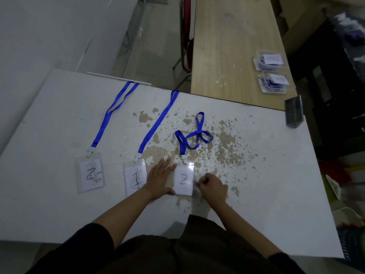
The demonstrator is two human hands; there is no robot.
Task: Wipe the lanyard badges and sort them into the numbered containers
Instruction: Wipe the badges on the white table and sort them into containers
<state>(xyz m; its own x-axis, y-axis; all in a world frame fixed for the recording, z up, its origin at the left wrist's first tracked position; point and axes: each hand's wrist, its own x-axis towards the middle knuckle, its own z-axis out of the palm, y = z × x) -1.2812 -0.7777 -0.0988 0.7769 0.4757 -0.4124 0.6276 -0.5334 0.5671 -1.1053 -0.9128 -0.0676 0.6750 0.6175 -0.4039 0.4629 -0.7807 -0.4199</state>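
Note:
Three clear badges with blue lanyards lie in a row on the white table (59, 214). The left badge (91, 174) is marked 2, the middle badge (135, 178) is marked 1, and the right badge (183, 179) is marked 2, with its strap (192, 136) bunched in loops. My left hand (160, 177) lies flat and open on the table, its thumb and fingertips touching that badge's left edge. My right hand (212, 187) is closed at the badge's right edge, seemingly around a small pale wipe that is mostly hidden.
Two clear lidded containers (270, 60) (273, 82) with paper labels and blue lanyards inside stand on the wooden bench (227, 46) at the far right. A dark box (293, 112) sits at the table's right far corner. Worn brown patches mark the tabletop.

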